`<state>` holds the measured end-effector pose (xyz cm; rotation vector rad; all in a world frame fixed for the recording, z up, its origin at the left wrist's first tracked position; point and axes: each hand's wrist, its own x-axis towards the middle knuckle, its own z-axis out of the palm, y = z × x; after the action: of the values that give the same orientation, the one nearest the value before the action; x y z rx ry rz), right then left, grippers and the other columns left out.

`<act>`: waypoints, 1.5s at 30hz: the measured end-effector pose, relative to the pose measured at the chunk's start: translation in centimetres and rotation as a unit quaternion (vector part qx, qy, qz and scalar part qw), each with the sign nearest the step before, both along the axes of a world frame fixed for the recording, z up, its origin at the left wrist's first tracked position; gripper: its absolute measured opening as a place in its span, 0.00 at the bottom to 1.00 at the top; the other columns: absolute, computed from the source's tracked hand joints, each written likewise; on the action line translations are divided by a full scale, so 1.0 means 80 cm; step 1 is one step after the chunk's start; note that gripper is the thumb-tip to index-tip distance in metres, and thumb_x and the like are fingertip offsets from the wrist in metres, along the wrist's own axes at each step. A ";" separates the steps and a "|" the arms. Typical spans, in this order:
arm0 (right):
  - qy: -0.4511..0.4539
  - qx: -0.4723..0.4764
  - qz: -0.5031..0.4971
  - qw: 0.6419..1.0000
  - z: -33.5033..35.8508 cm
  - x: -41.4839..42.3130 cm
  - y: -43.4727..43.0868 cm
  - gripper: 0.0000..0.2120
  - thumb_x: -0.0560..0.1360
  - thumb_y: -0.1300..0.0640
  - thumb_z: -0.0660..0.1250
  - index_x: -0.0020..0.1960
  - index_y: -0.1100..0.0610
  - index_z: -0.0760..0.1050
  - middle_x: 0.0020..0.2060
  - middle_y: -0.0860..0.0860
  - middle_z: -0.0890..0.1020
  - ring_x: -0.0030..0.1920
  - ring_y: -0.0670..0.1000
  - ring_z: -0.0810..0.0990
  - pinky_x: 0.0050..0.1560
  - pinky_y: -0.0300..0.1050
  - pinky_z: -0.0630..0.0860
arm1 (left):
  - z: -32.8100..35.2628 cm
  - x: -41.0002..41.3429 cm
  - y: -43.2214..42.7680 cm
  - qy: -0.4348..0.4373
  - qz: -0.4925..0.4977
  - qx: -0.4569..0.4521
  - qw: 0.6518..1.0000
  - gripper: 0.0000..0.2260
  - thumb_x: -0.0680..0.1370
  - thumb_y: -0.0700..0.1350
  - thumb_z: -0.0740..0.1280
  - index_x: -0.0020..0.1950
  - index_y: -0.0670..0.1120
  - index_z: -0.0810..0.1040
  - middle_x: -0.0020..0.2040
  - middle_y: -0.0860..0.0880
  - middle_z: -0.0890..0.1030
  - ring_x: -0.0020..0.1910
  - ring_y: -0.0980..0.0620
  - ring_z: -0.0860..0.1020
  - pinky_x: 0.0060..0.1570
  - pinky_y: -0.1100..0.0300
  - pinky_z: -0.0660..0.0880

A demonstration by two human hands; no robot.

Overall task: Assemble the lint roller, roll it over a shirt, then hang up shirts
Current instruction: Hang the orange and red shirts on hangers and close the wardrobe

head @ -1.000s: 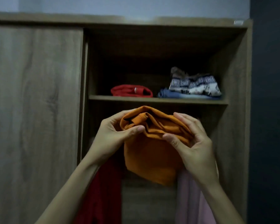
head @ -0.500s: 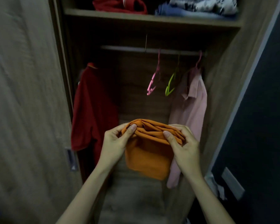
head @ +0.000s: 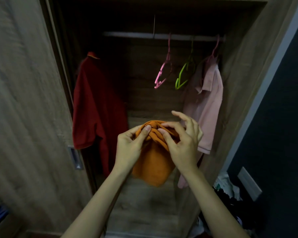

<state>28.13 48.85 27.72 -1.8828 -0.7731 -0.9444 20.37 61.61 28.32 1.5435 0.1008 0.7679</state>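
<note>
Now, left hand (head: 127,148): thumb and curled fingers pinch the bunched top of the orange shirt (head: 153,165).
Right hand (head: 182,145): thumb and one finger pinch the same bunch; the other fingers are lifted and spread.
Orange shirt: hangs from both hands, in front of the wardrobe opening.
Rail (head: 127,34): red shirt (head: 96,107) left, pink shirt (head: 208,103) right, pink hanger (head: 162,74) and green hanger (head: 183,76) between.

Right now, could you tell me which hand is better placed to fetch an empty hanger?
Probably right: the right hand sits below the pink hanger and green hanger, some fingers lifted off the orange shirt; the left hand grips it.
</note>
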 end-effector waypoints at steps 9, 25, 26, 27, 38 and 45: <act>0.111 0.062 0.178 0.976 0.004 0.018 0.008 0.04 0.76 0.54 0.66 0.46 0.51 0.80 0.52 0.42 0.80 0.56 0.45 0.77 0.58 0.58 0.72 | 0.001 -0.001 0.010 0.011 -0.026 -0.023 0.999 0.07 0.78 0.44 0.66 0.47 0.46 0.84 0.39 0.47 0.86 0.41 0.53 0.84 0.42 0.62 0.81; 0.220 0.212 0.228 0.925 0.016 0.020 0.007 0.05 0.80 0.55 0.61 0.45 0.50 0.73 0.35 0.48 0.76 0.36 0.44 0.74 0.37 0.39 0.72 | -0.097 0.004 0.093 0.220 0.123 0.224 0.942 0.07 0.79 0.48 0.66 0.43 0.53 0.82 0.39 0.54 0.84 0.38 0.56 0.82 0.41 0.56 0.78; 0.222 0.211 0.226 0.925 0.012 0.021 0.013 0.05 0.80 0.55 0.61 0.45 0.50 0.72 0.33 0.49 0.75 0.34 0.44 0.72 0.36 0.39 0.70 | -0.088 0.003 0.084 0.189 0.137 0.240 0.942 0.07 0.79 0.49 0.65 0.46 0.53 0.83 0.41 0.57 0.84 0.40 0.60 0.81 0.44 0.58 0.79; 0.221 0.206 0.223 0.927 0.009 0.020 0.019 0.06 0.80 0.55 0.61 0.44 0.50 0.72 0.32 0.51 0.73 0.33 0.45 0.70 0.34 0.39 0.68 | -0.075 0.000 0.073 0.148 0.149 0.244 0.947 0.07 0.80 0.50 0.65 0.48 0.53 0.83 0.42 0.58 0.84 0.41 0.61 0.81 0.44 0.59 0.79; 0.214 0.210 0.189 0.935 -0.009 0.021 0.027 0.05 0.80 0.58 0.61 0.45 0.57 0.73 0.32 0.46 0.75 0.33 0.39 0.73 0.36 0.35 0.70 | -0.023 0.017 0.021 0.131 0.002 0.149 0.980 0.12 0.75 0.58 0.68 0.42 0.50 0.82 0.40 0.54 0.84 0.41 0.58 0.82 0.49 0.52 0.80; 0.240 0.236 0.196 0.921 -0.003 0.036 -0.008 0.05 0.79 0.57 0.62 0.45 0.54 0.74 0.35 0.54 0.75 0.38 0.51 0.72 0.41 0.46 0.70 | 0.003 0.046 0.027 0.068 -0.116 0.112 0.985 0.15 0.82 0.50 0.60 0.43 0.39 0.75 0.29 0.53 0.71 0.27 0.58 0.70 0.30 0.63 0.67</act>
<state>31.04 48.23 27.46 -1.3765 -0.5301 -0.3438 24.07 63.76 28.53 1.7853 -0.0677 0.5016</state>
